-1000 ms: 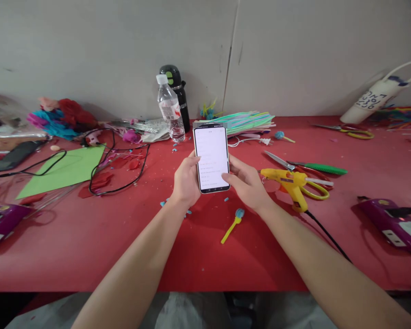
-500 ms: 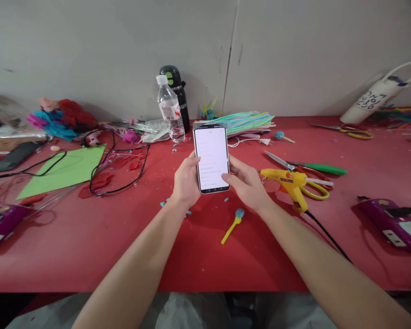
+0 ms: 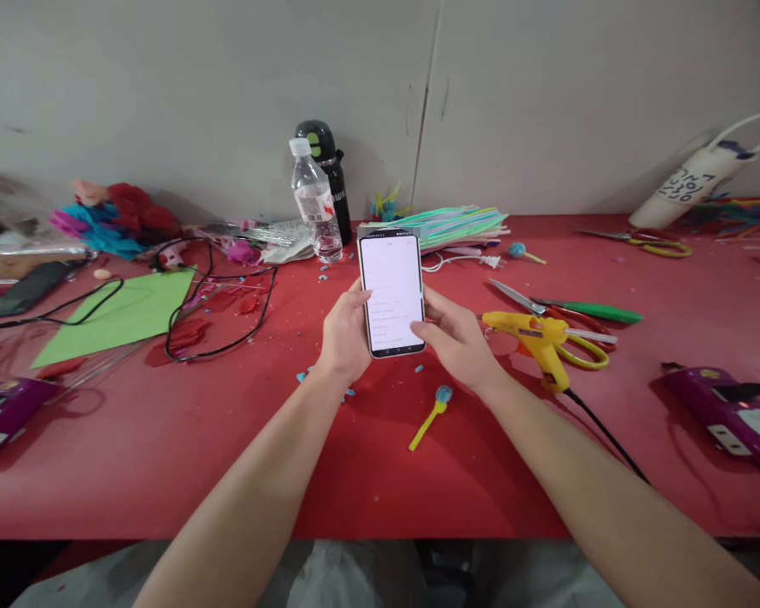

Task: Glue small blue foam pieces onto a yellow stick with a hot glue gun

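Observation:
A smartphone (image 3: 391, 295) with a lit white screen and rows of small text is held up over the red table. My left hand (image 3: 347, 335) is closed on its left side, thumb on the screen's edge. From the right, my right hand (image 3: 454, 336) grips the phone too, its thumb over the lower right of the screen; the fingers behind the phone are hidden. Below the phone lies a small flower-like piece (image 3: 440, 406) with a blue fuzzy head and a yellow stem. Blue scraps (image 3: 350, 392) are scattered near my left wrist.
To the right lie a yellow glue gun (image 3: 537, 336), scissors (image 3: 516, 295) and a purple power strip (image 3: 728, 414). Behind the phone are pipe cleaners (image 3: 465, 228), a clear water bottle (image 3: 315, 203) and a black flask (image 3: 335, 181). Green paper (image 3: 117, 317) and a black cable (image 3: 219, 355) lie left.

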A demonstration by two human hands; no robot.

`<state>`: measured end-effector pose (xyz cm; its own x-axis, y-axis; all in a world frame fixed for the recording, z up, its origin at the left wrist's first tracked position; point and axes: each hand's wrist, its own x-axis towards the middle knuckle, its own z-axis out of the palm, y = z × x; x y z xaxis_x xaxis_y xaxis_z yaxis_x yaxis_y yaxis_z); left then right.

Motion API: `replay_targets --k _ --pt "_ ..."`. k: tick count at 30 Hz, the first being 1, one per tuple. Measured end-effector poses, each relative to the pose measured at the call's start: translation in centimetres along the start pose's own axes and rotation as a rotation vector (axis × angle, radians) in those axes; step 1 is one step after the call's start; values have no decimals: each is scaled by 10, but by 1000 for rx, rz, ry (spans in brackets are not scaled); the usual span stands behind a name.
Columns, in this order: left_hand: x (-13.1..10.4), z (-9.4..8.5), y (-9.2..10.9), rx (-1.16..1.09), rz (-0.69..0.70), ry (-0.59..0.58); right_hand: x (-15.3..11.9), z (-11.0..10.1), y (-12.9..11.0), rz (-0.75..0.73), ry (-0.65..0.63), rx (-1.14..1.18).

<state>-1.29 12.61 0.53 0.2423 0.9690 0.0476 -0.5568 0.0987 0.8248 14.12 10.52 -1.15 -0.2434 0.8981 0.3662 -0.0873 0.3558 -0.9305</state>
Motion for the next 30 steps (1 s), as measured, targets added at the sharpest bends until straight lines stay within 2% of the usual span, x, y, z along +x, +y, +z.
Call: replay_targets --k 19,25,30 --pt "1 -2 -1 -18 5 0 0 -2 3 16 -21 -11" --pt "0 -3 3 -18 24 16 -2 -6 -5 84 -163 -105" --pt "0 -1 6 -17 15 17 -3 -6 -7 80 -200 -131"
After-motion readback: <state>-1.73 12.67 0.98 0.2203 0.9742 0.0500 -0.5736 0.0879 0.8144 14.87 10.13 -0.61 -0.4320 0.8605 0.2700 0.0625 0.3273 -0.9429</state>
